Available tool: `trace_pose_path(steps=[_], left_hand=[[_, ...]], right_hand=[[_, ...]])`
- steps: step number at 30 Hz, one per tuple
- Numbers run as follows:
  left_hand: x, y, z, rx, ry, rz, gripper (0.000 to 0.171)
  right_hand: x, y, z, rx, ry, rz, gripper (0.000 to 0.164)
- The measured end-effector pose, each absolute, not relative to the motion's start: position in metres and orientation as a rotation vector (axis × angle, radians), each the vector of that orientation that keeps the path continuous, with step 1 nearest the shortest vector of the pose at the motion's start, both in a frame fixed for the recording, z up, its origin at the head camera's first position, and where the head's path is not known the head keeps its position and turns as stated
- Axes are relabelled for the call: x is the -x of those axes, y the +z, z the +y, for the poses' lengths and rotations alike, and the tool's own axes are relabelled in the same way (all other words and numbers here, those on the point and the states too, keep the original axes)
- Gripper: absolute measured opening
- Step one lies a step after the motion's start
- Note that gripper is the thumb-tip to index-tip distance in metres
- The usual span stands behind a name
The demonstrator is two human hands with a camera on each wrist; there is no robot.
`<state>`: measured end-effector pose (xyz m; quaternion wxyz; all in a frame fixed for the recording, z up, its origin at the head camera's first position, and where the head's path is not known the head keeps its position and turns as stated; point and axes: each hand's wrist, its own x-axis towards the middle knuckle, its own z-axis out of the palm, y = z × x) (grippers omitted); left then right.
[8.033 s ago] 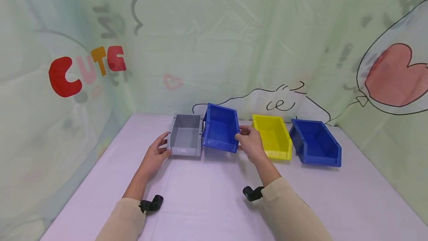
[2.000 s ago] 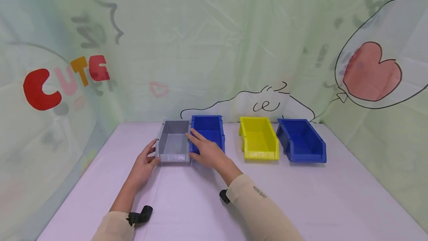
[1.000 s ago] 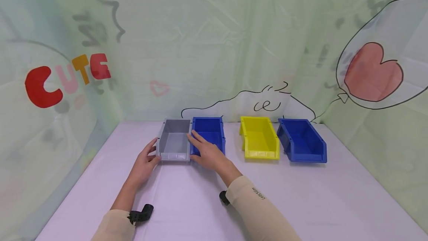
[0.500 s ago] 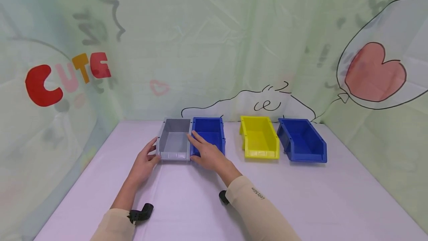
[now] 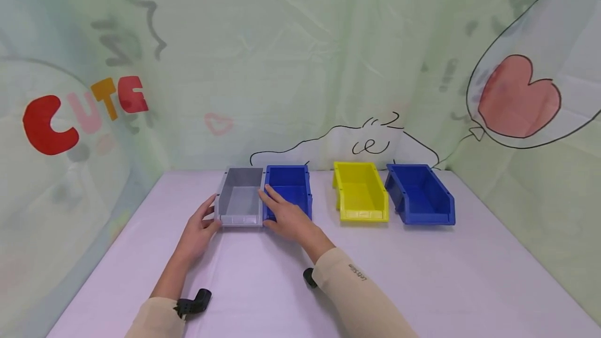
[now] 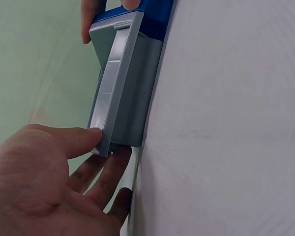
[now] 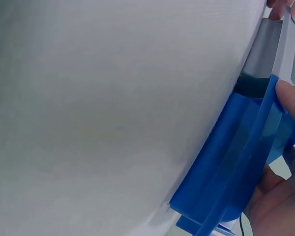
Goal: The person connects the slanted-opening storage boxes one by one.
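Note:
A grey storage bin [image 5: 241, 200] and a blue storage bin [image 5: 287, 179] stand side by side, touching, at the back of the table. My left hand [image 5: 196, 233] holds the grey bin's left side; in the left wrist view its thumb [image 6: 81, 140] lies on the front corner and the fingers are against the side. My right hand [image 5: 291, 221] reaches over the blue bin and grips where the two bins meet. Its thumb is at the front corner, as the right wrist view shows, and its fingertips lie over the adjoining rims. Part of the blue bin is hidden beneath this hand.
To the right stand a yellow bin [image 5: 360, 192] and another blue bin [image 5: 420, 194], the latter turned at an angle. A gap separates the yellow bin from the near blue one. A printed curtain [image 5: 291, 67] rises behind the white tabletop [image 5: 422, 280].
Eight seconds ago my right hand held the blue bin raised and tilted; it now stands level against the grey bin, and that hand has shifted left over it. Over the last second little differs.

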<state>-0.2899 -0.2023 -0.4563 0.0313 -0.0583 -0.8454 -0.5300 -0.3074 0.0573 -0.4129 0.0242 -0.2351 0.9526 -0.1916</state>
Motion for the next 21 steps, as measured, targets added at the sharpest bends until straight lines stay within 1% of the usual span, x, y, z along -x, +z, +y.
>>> trace_pose_path(steps=[10,21], left_hand=[[0.2887,-0.4574,-0.2034,0.185,-1.629,-2.608,0.071],[0.2909,-0.4579,-0.2046,0.21,-1.634,-2.588,0.071]], right_hand=[[0.3064,-0.4135,0.0573,0.756,-0.59,2.964,0.078],[0.309,-0.4102,0.0542,0.683,-0.572,2.958,0.079]])
